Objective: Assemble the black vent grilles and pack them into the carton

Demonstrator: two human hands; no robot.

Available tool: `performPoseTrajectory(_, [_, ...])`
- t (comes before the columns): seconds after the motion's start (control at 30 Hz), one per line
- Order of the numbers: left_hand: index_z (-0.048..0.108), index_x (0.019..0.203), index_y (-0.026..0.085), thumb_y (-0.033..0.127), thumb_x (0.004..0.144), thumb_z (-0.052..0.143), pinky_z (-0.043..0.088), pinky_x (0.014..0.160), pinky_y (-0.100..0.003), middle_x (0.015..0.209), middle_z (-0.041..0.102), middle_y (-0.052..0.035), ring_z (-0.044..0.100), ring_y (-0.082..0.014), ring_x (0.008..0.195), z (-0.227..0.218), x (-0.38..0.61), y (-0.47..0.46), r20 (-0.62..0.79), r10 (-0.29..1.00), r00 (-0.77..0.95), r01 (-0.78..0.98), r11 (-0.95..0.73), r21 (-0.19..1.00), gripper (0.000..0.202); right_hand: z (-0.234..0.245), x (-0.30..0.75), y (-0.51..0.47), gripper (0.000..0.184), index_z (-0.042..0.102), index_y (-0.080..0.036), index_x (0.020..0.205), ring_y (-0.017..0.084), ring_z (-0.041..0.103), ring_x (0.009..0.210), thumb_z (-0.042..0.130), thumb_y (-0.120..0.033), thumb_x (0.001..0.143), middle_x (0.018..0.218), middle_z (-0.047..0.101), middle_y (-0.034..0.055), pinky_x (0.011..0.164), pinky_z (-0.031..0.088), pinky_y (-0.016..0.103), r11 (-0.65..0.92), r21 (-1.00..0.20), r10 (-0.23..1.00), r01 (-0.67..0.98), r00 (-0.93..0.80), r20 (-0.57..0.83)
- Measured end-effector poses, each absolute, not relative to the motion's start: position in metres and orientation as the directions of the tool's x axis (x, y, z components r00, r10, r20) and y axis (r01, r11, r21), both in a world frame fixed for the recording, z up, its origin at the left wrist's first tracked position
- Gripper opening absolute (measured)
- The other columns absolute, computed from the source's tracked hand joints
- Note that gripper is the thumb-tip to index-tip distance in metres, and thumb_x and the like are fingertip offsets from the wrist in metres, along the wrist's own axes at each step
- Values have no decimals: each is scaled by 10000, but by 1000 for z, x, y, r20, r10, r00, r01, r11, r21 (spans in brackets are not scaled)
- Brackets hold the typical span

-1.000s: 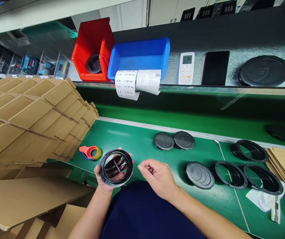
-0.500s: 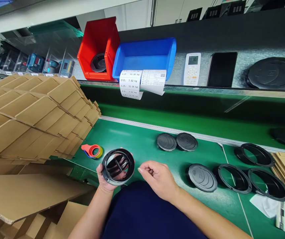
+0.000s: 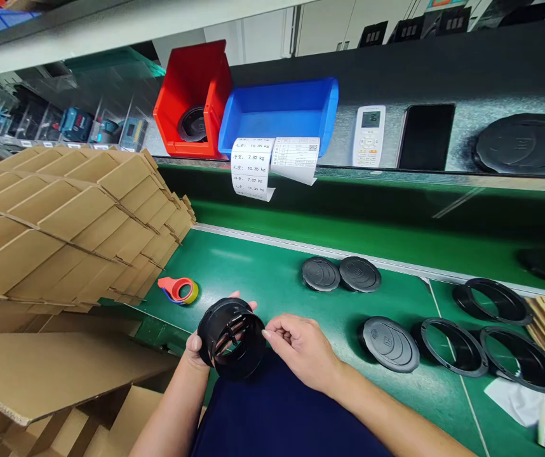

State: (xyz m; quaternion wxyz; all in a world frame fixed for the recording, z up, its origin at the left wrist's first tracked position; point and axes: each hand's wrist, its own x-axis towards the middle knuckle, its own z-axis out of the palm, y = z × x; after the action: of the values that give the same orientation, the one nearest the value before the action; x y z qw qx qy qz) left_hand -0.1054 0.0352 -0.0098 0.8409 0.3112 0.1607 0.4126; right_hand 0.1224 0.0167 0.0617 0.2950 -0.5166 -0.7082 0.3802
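Note:
My left hand [image 3: 198, 348] is wrapped round a black round air vent [image 3: 213, 324] and holds it above the near edge of the bench. The vent is tilted, its open end facing me, with a crossbar and slats inside. At the vent's right rim, my right hand [image 3: 301, 346] has thumb and fingertips pinched together. Whatever lies between those fingertips, if anything, is too small or hidden to make out. Two black round vent caps [image 3: 321, 273] lie on the bench beyond my hands. A third vent cap [image 3: 390, 344] rests to the right of my right hand.
Several black open rings [image 3: 451, 346] stand at the right, by a white cloth [image 3: 515, 398]. A red tape dispenser [image 3: 177, 289] lies left. Stacked cardboard dividers [image 3: 72, 216] crowd the left side. The shelf above bears a red bin [image 3: 170, 95], a blue bin [image 3: 277, 114] and printed labels [image 3: 251, 168].
My left hand has tilted the vent so its open end turns toward my right hand. The right hand's fingertips have come up to the rim. The whole view has shifted slightly.

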Motion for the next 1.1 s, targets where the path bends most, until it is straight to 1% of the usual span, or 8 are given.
performPoseTrajectory(0.4, [14,1500,211,593,497,771,176,1112,-573,1492,324,-213,316,-431,1346,-11,-106,30,-74,801,594,-597,501,627,1312,62,124,13,205,611,-200,723,113,512,580,518,-287,884,613,586,-18,581,367,236,185,-847,951,498,-307,28])
performPoseTrajectory(0.53, [94,1498,223,619,493,767,276,1080,-527,1431,433,-184,368,-403,1324,-13,-108,30,-131,810,572,-597,521,610,1273,61,126,11,208,608,-204,746,120,521,587,504,-303,896,620,581,-13,592,391,246,207,-848,947,488,-316,49])
performPoseTrajectory(0.63, [253,1466,249,597,585,741,357,1037,-456,1328,551,-125,469,-339,1255,-14,-98,31,-262,852,453,-577,504,643,1065,59,127,9,183,623,-200,969,167,581,789,559,-335,863,851,651,45,732,454,292,305,-854,915,421,-377,141])
performPoseTrajectory(0.73, [393,1400,238,591,730,651,379,1019,-411,1272,594,-100,506,-290,1209,-8,-75,28,-398,887,236,-481,462,745,800,47,125,9,435,544,-205,1216,225,539,1077,623,-365,818,1191,604,98,937,416,371,304,-898,891,319,-428,150])
performPoseTrajectory(0.83, [433,1373,249,715,790,468,432,948,-422,1335,543,-101,470,-302,1235,8,-54,21,-461,871,172,-395,489,777,748,30,120,16,310,598,-218,1111,198,573,980,553,-399,863,1082,644,57,893,424,353,61,-990,962,125,-271,25])
performPoseTrajectory(0.9, [426,1378,284,731,810,400,461,893,-423,1396,486,-81,441,-307,1255,20,-47,15,-460,873,162,-360,486,796,723,20,119,22,267,623,-215,974,164,578,819,569,-440,842,911,654,17,774,442,307,-136,-980,987,-146,-102,-122])
performPoseTrajectory(1.0, [484,1339,274,618,825,522,470,842,-378,1401,480,-72,438,-298,1240,33,-46,8,-416,900,125,-276,435,857,620,14,123,32,319,632,-207,889,134,543,671,721,-443,694,781,639,-18,637,422,261,-325,-783,926,-530,-9,-378])
performPoseTrajectory(1.1, [517,1314,248,540,798,612,462,768,-328,1329,535,-79,480,-278,1160,38,-49,5,-385,916,108,-186,399,898,600,13,127,37,346,652,-190,841,130,539,644,803,-365,584,727,639,-25,619,425,254,-400,-613,861,-681,-49,-507])
